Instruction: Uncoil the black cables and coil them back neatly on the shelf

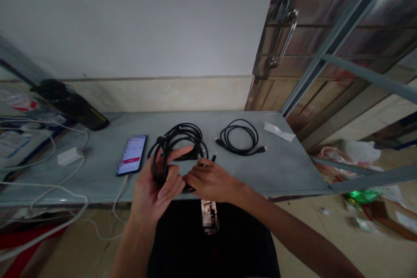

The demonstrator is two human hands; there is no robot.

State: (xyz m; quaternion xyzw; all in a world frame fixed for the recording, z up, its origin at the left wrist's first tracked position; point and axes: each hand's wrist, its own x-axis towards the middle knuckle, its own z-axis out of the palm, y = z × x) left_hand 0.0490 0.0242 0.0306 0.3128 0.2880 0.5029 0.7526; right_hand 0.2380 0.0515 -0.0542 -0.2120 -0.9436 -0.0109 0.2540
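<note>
Hands, left hand (155, 186), right hand (210, 181), gripping black cable coil (181, 145), phone (132, 155) beside

Two hands up: left hand (153, 186), right hand (211, 180). Two black cable coils, the held coil (182, 132) and the loose coil (240, 137). One phone (132, 155), one white adapter (69, 156), one white wrapper (279, 132), one dark bag (70, 103), one surface (286, 169).

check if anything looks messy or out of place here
The black cable in the left hand and right hand is a loose, uneven tangle, unlike the neat coil on the table. White wires sprawl over the table's left end and hang off its edge. Litter lies on the floor at right.
</note>
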